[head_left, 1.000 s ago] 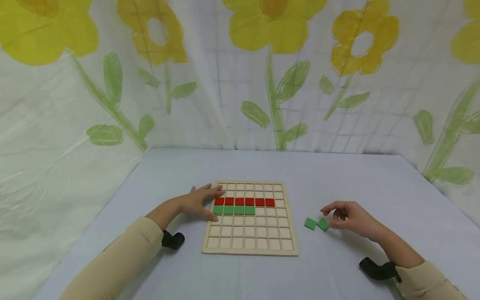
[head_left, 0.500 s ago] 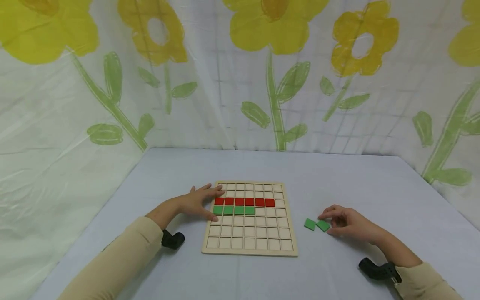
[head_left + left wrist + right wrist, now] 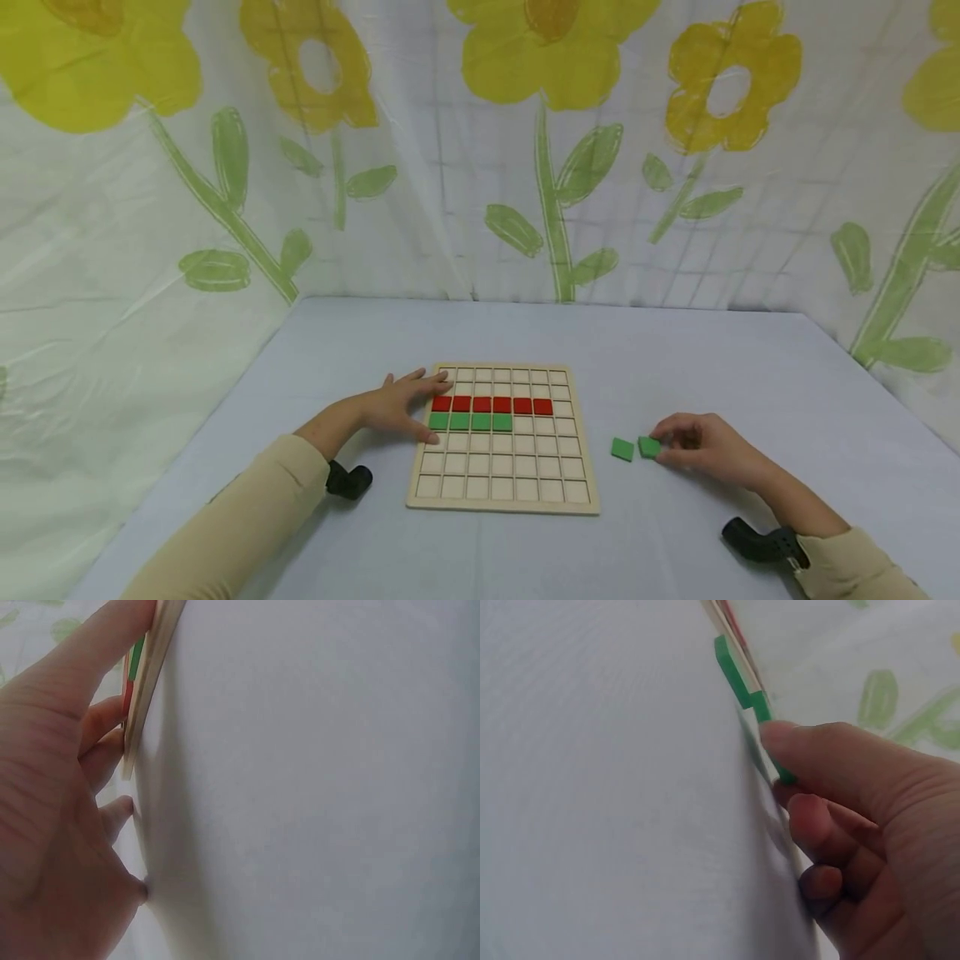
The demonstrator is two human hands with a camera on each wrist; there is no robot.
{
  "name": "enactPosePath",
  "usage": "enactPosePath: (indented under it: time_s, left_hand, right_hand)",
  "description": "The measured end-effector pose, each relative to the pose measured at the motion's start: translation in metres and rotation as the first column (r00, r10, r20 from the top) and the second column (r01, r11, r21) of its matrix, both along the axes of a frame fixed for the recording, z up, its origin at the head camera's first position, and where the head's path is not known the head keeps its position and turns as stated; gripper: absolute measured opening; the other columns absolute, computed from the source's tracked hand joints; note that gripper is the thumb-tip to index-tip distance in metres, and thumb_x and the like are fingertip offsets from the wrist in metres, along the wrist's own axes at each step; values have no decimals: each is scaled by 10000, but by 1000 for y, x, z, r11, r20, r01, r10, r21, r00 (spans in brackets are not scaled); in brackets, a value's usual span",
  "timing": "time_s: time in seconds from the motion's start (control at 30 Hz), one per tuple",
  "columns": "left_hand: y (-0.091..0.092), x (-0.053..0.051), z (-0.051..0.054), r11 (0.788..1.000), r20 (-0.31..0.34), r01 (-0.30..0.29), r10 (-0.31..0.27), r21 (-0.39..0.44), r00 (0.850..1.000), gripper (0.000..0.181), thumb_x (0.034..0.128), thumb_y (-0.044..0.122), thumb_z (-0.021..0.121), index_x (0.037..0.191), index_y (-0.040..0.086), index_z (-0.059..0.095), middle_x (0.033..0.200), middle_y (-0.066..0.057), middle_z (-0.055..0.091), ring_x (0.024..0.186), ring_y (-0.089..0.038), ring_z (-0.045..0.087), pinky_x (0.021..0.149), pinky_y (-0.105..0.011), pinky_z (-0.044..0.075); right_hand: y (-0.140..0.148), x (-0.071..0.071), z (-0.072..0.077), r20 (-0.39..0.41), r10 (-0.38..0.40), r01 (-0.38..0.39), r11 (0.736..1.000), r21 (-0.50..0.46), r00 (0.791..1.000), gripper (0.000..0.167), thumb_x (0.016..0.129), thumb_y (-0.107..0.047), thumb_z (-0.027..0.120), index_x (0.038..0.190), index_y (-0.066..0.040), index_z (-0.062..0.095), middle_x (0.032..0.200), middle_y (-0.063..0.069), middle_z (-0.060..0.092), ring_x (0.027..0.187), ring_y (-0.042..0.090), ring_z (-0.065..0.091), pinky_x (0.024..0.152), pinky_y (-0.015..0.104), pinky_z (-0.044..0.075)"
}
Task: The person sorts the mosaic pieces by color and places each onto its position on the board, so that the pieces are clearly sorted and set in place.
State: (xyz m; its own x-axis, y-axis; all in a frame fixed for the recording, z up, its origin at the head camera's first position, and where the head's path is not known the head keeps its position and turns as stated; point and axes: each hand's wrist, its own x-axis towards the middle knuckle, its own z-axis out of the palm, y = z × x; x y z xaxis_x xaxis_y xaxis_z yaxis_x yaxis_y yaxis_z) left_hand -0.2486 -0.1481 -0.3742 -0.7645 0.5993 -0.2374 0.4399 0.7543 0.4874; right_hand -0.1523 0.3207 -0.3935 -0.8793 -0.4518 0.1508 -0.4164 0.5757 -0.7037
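Note:
A square wooden grid board (image 3: 504, 506) lies flat on the table. One of its rows holds several red tiles (image 3: 482, 405), and the row nearer me holds several green tiles (image 3: 471, 422) from the left end. My left hand (image 3: 396, 408) rests at the board's left edge, fingers spread, thumb and some fingertips touching the frame. To the right of the board, my right hand (image 3: 708, 446) pinches a green tile (image 3: 763, 709) between thumb and fingers, and the tile looks raised off the tabletop. Just left of it, a second loose green tile (image 3: 622, 449) lies flat.
The table (image 3: 337, 550) has a pale cloth surface. Behind and at the sides hangs a white curtain (image 3: 420, 167) with painted yellow flowers. Black wrist mounts (image 3: 761, 542) sit near both sleeves.
My right hand has closed its thumb and fingers on the right-hand loose green tile and lifted it slightly. My left hand has stayed at the board's edge.

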Motion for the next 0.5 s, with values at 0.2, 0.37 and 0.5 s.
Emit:
enactPosePath:
  time_s: [0.2,0.37,0.5]
  left_hand:
    - [1,1,1,1000,4,-4,5,-8,1000,875,714,499,748,1445,223,355,1569,38,173,1461,-291,-11,1091,-642,-87]
    - [1,1,1,1000,1,-9,9,-8,1000,867,715,494,749,1442,225,361,1568,45,176,1462,-287,-7,1095,-636,-87]
    - [1,2,2,1000,0,-7,7,-5,1000,864,716,486,750,1442,220,363,1568,41,178,1462,-289,-4,1095,-637,-83]
  right_hand:
    - [2,-1,6,67,-19,18,1000,13,998,266,824,-142,699,1042,5,666,755,-11,618,600,-8,484,490,205,426]
    - [0,-4,14,32,4,-5,1000,26,999,256,831,-135,690,1043,5,669,698,-55,589,569,-1,461,471,206,389]
    - [-6,-7,20,-22,-11,12,1000,29,1000,229,817,-130,703,1021,-27,683,702,-35,580,572,9,444,461,206,359]
